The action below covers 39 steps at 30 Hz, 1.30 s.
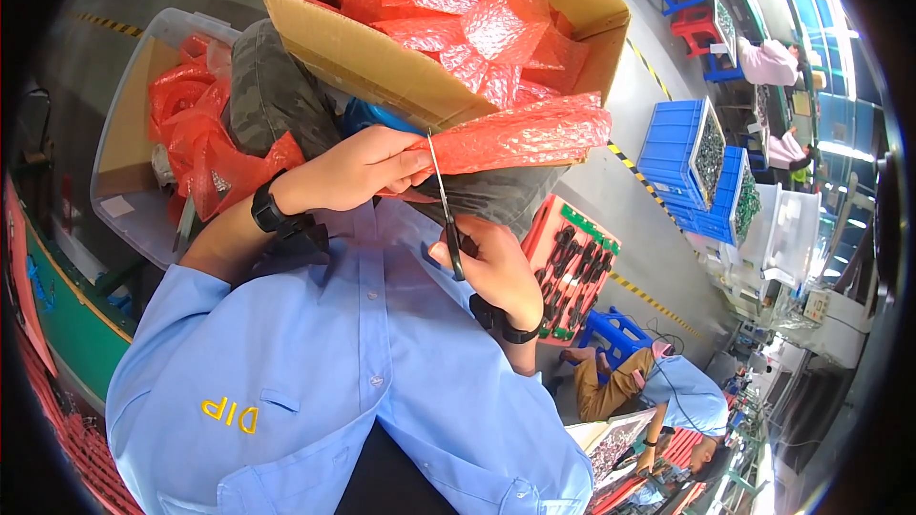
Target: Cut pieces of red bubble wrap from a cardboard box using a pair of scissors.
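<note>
My left hand [367,164] pinches one end of a red bubble-wrap sheet [525,136], which stretches out to the right below a cardboard box. In my right hand [494,265] is a pair of scissors [443,193] with black handles, my fingers wrapped round them. Their blades point up and lie against the bubble wrap, close beside my left fingertips. Whether the blades are parted cannot be made out. The cardboard box [372,55] stands just beyond my hands, full of red bubble-wrap pieces [468,19].
A translucent plastic bin [124,167] on the left holds more red bubble wrap [205,148]. To the right lies a red tray [563,267] of black cable-like parts. Blue crates [673,148] and a blue stool [615,334] stand farther right. A co-worker [682,391] sits at lower right.
</note>
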{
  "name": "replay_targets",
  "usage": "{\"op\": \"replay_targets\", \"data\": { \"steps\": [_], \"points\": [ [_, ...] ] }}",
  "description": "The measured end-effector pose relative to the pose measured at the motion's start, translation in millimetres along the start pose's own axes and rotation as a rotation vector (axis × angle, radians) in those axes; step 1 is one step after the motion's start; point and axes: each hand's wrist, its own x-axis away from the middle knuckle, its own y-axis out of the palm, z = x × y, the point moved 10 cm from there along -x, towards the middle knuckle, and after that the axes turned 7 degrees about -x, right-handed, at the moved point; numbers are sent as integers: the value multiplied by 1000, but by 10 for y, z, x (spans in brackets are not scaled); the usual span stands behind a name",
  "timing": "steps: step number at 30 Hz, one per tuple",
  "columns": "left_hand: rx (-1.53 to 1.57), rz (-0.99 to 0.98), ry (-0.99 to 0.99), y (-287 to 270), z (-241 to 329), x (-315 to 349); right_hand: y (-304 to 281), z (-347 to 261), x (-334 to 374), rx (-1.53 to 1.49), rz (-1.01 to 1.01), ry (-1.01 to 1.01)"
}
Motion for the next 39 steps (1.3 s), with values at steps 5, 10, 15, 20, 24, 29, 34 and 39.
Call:
{"op": "replay_targets", "data": {
  "steps": [5,10,15,20,24,29,34,39],
  "points": [
    [-17,6,-2,-25,45,8,-7,4,6,6,-22,4],
    [-1,12,-10,-34,36,-3,28,80,-3,-28,-30,12],
    [0,27,-6,-54,32,-7,13,26,-7,-19,-16,-5],
    [-23,32,-19,-65,26,-12,-13,-7,2,12,8,14],
    [-30,41,-24,-67,25,-10,-29,-7,0,70,37,-33],
    [-33,62,16,-56,36,-24,-13,19,17,39,32,-30],
    [-63,80,23,-138,86,-10,-5,32,24,54,24,-44],
    [-22,78,27,-138,93,-20,-11,51,24,45,10,-35]
  ]
}}
